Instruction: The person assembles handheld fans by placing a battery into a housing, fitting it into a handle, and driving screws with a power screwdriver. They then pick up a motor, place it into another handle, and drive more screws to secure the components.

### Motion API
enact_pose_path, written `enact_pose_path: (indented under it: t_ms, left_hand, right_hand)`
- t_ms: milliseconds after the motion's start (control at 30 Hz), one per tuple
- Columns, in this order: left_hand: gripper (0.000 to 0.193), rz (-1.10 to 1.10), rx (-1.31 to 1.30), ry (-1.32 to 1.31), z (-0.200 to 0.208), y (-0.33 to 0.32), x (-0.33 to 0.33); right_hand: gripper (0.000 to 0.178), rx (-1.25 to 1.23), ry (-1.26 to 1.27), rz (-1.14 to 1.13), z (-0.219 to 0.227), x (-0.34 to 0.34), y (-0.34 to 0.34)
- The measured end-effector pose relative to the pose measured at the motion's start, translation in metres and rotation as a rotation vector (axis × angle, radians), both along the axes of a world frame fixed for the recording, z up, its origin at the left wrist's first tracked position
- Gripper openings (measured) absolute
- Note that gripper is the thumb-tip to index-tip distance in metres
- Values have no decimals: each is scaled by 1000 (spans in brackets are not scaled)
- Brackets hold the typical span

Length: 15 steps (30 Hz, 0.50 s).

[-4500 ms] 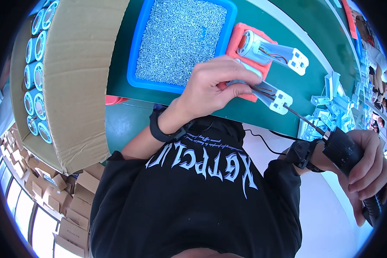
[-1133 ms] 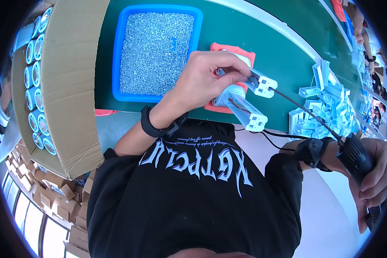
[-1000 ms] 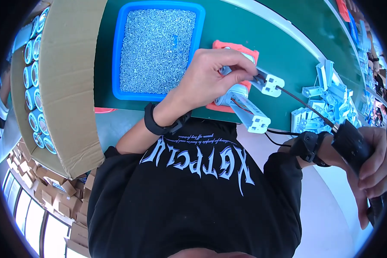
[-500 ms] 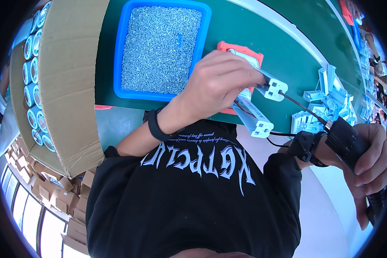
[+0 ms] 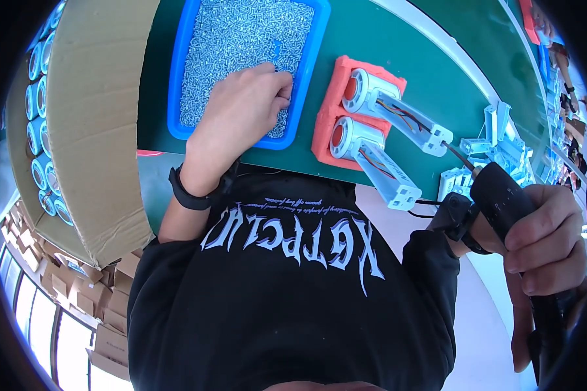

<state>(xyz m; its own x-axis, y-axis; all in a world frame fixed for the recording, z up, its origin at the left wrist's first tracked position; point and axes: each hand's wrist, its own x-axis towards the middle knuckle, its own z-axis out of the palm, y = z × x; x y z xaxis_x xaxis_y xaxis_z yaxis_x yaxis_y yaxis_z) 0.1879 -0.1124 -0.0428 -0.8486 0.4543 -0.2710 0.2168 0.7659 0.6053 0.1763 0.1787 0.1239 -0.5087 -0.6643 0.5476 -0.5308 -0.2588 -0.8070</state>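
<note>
My left hand [image 5: 244, 107] reaches into the blue tray [image 5: 174, 98] of small silvery screws [image 5: 241, 32]. Its fingers are bent and pinched together over the screws; whatever sits between the fingertips is hidden. My right hand [image 5: 548, 241] grips a black electric screwdriver [image 5: 502, 199]. The long bit points at the end plate of the farther white part [image 5: 427, 138], and I cannot tell whether it touches. That part and a nearer one [image 5: 388, 179] each join a round white housing with a red disc and show thin coloured wires. Both rest in a red foam holder [image 5: 326, 133].
Several white brackets [image 5: 502, 150] lie piled at the right of the green table [image 5: 430, 72]. At the left stands a cardboard box [image 5: 104, 130] with several round white parts [image 5: 38, 137] beyond its wall. More cartons [image 5: 111, 339] fill the lower left. Another person's hand [image 5: 542, 23] shows at the far right.
My left hand has left the farther white part and moved left into the screw tray, uncovering the foam holder. The screwdriver in my right hand has tilted steeper and shifted slightly left.
</note>
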Motion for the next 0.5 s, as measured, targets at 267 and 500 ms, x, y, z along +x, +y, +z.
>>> enact_pose_path:
  t_ms: [267, 500]
  left_hand:
    - [5, 133, 270, 190, 5, 2, -7]
    - [14, 109, 647, 206, 18, 32, -5]
  right_hand:
    - [32, 63, 11, 69, -3, -11, -6]
    - [32, 59, 5, 72, -3, -10, -4]
